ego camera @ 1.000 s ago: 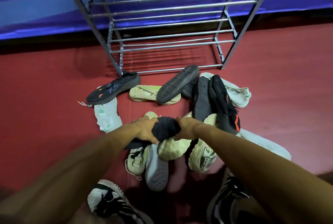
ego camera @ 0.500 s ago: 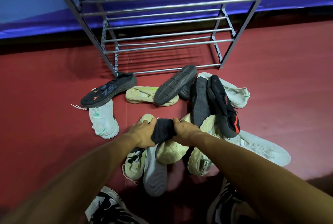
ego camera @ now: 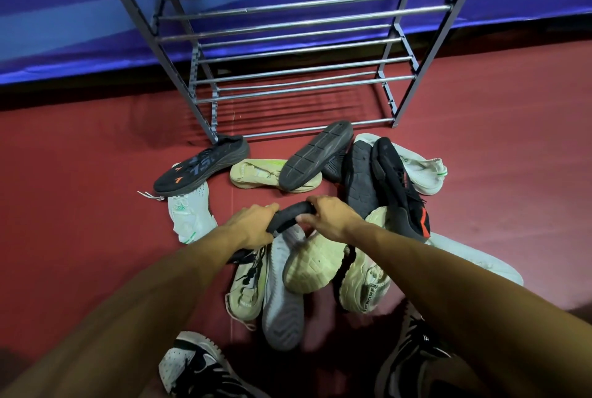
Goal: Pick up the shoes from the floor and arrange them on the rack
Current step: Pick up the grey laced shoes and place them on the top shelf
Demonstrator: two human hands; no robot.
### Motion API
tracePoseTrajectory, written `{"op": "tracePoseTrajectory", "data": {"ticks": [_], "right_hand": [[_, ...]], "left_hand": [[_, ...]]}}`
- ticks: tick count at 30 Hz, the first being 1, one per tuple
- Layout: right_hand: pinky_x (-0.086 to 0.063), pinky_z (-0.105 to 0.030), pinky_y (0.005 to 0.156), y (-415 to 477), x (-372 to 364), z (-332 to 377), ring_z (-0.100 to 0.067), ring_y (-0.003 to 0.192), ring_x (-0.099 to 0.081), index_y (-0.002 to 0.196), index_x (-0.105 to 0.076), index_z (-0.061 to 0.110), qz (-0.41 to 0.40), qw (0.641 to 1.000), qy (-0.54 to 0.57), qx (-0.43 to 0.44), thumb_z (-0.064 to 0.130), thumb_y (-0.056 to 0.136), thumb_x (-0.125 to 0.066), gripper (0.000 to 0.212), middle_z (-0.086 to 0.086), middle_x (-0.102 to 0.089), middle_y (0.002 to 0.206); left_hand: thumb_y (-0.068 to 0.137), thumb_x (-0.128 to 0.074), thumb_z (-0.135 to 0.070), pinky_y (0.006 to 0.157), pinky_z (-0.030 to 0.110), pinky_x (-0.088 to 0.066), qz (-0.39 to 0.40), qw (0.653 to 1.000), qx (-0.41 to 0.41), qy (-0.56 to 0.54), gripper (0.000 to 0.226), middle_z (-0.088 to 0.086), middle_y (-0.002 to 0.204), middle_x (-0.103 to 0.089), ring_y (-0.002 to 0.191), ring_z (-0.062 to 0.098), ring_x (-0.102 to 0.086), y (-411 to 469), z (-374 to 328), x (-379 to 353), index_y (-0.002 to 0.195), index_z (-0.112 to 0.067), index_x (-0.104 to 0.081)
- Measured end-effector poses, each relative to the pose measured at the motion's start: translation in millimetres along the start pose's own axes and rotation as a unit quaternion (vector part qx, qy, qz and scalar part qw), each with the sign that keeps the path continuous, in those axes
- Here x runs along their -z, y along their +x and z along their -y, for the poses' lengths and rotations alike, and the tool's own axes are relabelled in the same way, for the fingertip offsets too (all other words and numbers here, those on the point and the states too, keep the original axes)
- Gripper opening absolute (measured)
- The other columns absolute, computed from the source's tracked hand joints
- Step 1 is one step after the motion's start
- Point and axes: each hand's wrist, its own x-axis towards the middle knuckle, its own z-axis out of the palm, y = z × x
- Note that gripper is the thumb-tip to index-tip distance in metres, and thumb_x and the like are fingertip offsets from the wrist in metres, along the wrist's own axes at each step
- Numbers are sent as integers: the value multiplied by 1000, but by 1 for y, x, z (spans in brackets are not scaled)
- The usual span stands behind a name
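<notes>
- Two hands share one black shoe (ego camera: 290,215): the left hand (ego camera: 253,227) wraps its nearer end, the right hand (ego camera: 326,216) curls over the farther end, and the middle of the shoe shows between them. Each grip is wrapped tight around the shoe.
- It sits just above the pile, over a grey-soled shoe (ego camera: 283,301) and a cream sole (ego camera: 312,264); whether it touches them I cannot tell.
- To do this step well, I would lift it straight up before swinging forward, so no laces (ego camera: 248,272) from the cream sneaker (ego camera: 245,293) below get dragged along.
- Ahead stands the metal shoe rack (ego camera: 288,45), all its visible tiers bare. Between hands and rack lie a sole-up black shoe (ego camera: 315,154), a beige slip-on (ego camera: 256,174) and a black sneaker with orange marks (ego camera: 201,166), which touches the rack's front left leg. The carry should pass above these.
- Rails are thin with gaps between, so the shoe wants setting sole-down across two rails, heel and toe each supported, or it may tip through.
- Starting at one end of a tier leaves room for its mate; several dark shoes (ego camera: 384,186) lie at the right of the pile, and the match is probably among them.
- One hand could let go once the shoe hangs steady, freeing it to take another.
</notes>
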Motion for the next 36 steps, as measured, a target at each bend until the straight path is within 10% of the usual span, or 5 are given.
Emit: {"op": "tracePoseTrajectory", "data": {"ticks": [14,32,36], "right_hand": [[-48,-38,98,-8,35,25,-22,110,-60,147,-45,19,-98,985,126,62,44,86,-72,70,-5,-64,121],[-43,-9,64,-1,62,49,-4,83,-61,133,-51,19,-154,959,235,31,46,90,-68,53,6,-65,101],[-56,-31,86,5,96,68,-12,94,-69,126,-61,17,-211,939,266,58,44,87,-70,48,3,-72,108]], "left_hand": [[81,-67,-17,78,36,-55,-49,986,4,-159,38,1,97,-67,88,21,-65,-7,-3,45,114,-28,-52],[79,-67,-10,78,29,-55,-192,911,-47,-363,30,-7,98,-72,92,12,-68,-14,-34,151,100,-32,-63],[82,-64,-8,64,17,-46,-235,877,-60,-416,23,-8,89,-70,78,4,-63,-21,-41,178,97,-26,-63]]}}
